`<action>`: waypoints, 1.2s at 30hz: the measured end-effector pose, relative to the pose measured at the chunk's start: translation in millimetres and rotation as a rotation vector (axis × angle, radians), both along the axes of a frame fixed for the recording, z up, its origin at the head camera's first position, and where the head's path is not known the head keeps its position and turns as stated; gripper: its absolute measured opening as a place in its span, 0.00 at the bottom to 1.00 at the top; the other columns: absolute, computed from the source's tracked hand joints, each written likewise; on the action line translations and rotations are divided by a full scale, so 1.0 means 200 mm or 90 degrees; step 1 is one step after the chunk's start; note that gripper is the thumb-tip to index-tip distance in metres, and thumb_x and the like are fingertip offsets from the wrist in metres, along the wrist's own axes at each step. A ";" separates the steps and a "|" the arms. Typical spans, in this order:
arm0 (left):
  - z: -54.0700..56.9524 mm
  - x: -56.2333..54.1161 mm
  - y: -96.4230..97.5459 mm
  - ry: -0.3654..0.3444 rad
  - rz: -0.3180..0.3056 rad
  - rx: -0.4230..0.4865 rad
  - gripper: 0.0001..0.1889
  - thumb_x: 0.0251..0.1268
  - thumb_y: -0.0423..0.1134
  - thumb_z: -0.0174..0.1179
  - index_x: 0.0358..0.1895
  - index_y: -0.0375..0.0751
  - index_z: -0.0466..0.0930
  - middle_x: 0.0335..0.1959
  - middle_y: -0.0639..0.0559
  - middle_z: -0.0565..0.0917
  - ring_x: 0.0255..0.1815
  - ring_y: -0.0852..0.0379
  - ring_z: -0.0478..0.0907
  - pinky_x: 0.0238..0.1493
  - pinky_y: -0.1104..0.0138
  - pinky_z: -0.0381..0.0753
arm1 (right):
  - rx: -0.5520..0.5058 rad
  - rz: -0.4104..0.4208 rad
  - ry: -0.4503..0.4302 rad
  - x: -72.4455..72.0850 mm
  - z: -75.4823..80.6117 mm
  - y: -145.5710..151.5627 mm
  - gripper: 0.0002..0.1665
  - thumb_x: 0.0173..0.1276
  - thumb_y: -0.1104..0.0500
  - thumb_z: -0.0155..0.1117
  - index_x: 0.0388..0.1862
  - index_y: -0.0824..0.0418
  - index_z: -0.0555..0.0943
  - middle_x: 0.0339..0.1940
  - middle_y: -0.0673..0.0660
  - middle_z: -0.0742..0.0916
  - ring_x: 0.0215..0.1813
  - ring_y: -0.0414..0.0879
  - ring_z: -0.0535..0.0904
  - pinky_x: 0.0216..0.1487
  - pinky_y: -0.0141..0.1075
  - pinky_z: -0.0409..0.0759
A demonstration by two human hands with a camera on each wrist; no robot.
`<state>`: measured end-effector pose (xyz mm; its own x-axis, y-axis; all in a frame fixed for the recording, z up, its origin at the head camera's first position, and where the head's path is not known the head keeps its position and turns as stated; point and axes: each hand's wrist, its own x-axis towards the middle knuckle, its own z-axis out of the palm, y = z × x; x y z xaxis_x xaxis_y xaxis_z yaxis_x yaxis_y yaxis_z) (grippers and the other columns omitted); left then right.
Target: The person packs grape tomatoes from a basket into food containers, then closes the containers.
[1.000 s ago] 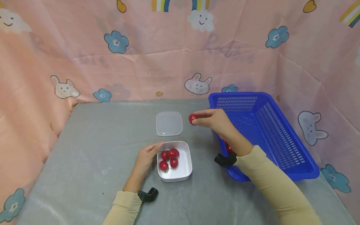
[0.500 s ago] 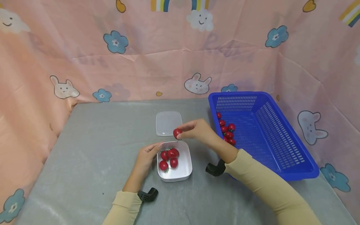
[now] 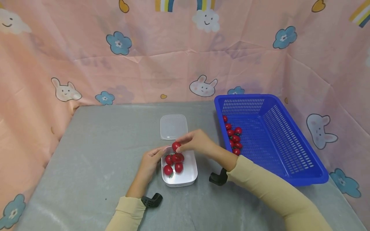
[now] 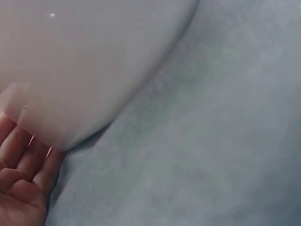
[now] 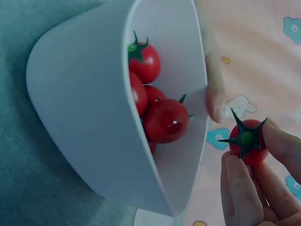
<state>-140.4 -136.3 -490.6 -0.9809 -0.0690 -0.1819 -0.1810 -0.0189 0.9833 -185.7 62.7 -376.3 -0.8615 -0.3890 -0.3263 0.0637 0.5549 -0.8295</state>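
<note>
Several red cherry tomatoes (image 3: 179,167) lie in the white square box (image 3: 189,175). My right hand (image 3: 199,141) pinches one more cherry tomato (image 3: 176,146) over the box's far rim in the head view. Its green stem end (image 5: 247,138) faces the right wrist camera, between thumb and fingertips. At the box's far left corner, my left hand (image 3: 150,162) rests against the outside. The left wrist view has its fingers (image 4: 40,160), nearly straight, touching the box wall (image 4: 80,70); part of that hand is out of frame there.
To the right stands a blue perforated basket (image 3: 271,141), with several cherry tomatoes (image 3: 235,138) along its left side. A translucent square lid (image 3: 173,127) lies flat behind the box on the grey table (image 3: 110,154). A patterned pink cloth (image 3: 162,64) hangs behind.
My right hand has carried the cherry tomato leftward and toward me, from beside the basket to over the box. My left hand and the box have stayed put.
</note>
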 end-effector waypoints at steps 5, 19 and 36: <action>-0.01 0.00 0.00 -0.004 -0.002 -0.001 0.17 0.69 0.41 0.61 0.53 0.32 0.84 0.52 0.47 0.88 0.52 0.67 0.81 0.60 0.65 0.77 | 0.019 0.030 0.004 0.00 -0.03 -0.02 0.20 0.55 0.55 0.79 0.47 0.55 0.89 0.46 0.53 0.91 0.54 0.46 0.83 0.58 0.45 0.80; 0.00 0.00 0.00 -0.006 0.001 -0.008 0.18 0.70 0.42 0.61 0.53 0.31 0.84 0.53 0.46 0.87 0.52 0.67 0.79 0.60 0.68 0.74 | 0.069 0.078 0.029 -0.02 -0.07 -0.07 0.19 0.53 0.58 0.80 0.46 0.58 0.90 0.42 0.53 0.92 0.46 0.42 0.83 0.52 0.38 0.79; 0.00 -0.01 0.00 -0.006 0.006 -0.018 0.17 0.69 0.40 0.61 0.53 0.30 0.84 0.54 0.41 0.86 0.52 0.66 0.79 0.64 0.59 0.75 | 0.081 0.099 0.015 -0.01 -0.11 -0.09 0.21 0.51 0.64 0.79 0.47 0.63 0.88 0.40 0.56 0.92 0.40 0.41 0.87 0.44 0.32 0.83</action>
